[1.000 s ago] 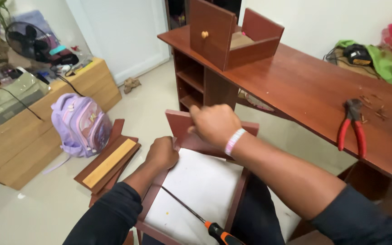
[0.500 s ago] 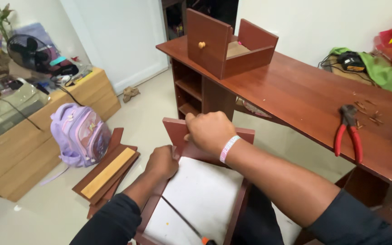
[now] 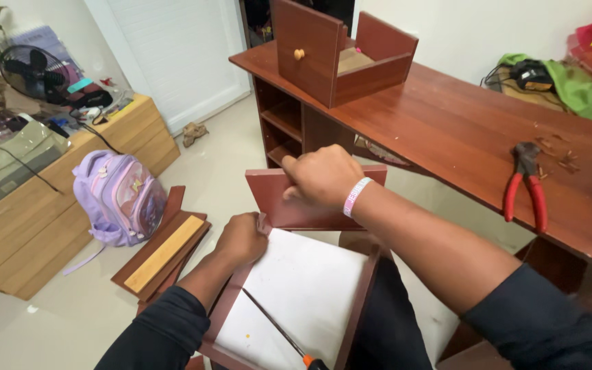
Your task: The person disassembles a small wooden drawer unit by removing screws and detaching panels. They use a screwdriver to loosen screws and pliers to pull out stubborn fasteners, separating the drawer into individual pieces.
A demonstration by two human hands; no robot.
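Drawer [image 3: 296, 288]: lying in the lap, six o'clock. Right hand [image 3: 320, 177] gripping its loose end panel [image 3: 289, 202]; left hand [image 3: 241, 238] clamping the side rail. Stiff, light board; probably best held by edges.

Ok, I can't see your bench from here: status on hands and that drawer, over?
Right hand gripping drawer end panel top edge. Left hand bracing drawer side rail. Screwdriver lying on white bottom board.

Reddish-brown drawer frame [image 3: 358, 301] with white bottom panel [image 3: 296, 288], resting low, open side up. Front board [image 3: 289, 202] same red-brown, upright, tilted slightly at the far end, seemingly detached at right corner. Screwdriver [image 3: 275, 329] with orange-black handle lying diagonally on the white panel.
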